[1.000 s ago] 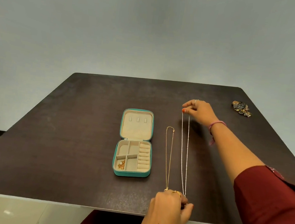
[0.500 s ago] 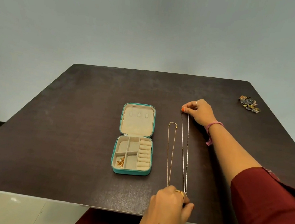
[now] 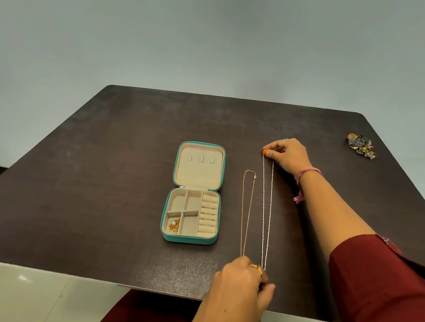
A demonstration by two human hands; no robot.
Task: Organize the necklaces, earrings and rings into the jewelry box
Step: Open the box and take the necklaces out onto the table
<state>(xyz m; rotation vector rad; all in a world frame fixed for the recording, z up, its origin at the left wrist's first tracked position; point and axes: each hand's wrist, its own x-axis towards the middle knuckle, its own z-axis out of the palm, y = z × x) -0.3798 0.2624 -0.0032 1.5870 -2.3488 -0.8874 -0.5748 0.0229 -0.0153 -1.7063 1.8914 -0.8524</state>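
Silver necklace (image 3: 265, 209) pulled straight on the dark table (image 3: 98, 174), w/ both hands.

R hand (image 3: 290, 155) pinches the far end of the chain; L hand (image 3: 241, 283) is curled over the near end by the table edge, & I think it pinches the chain too, but its fingertips are hidden. To do this well, I'd keep the chain tight & flat, then fold it small before it goes in. Gold necklace (image 3: 245, 212) lies just beside it, between the chain & the teal jewelry box (image 3: 188, 238), so a lift toward the box could snag it. Box is open; gold earrings (image 3: 174, 226) sit in its near-left slot. Dark jewelry pile (image 3: 362, 145) waits far off, at the right corner.
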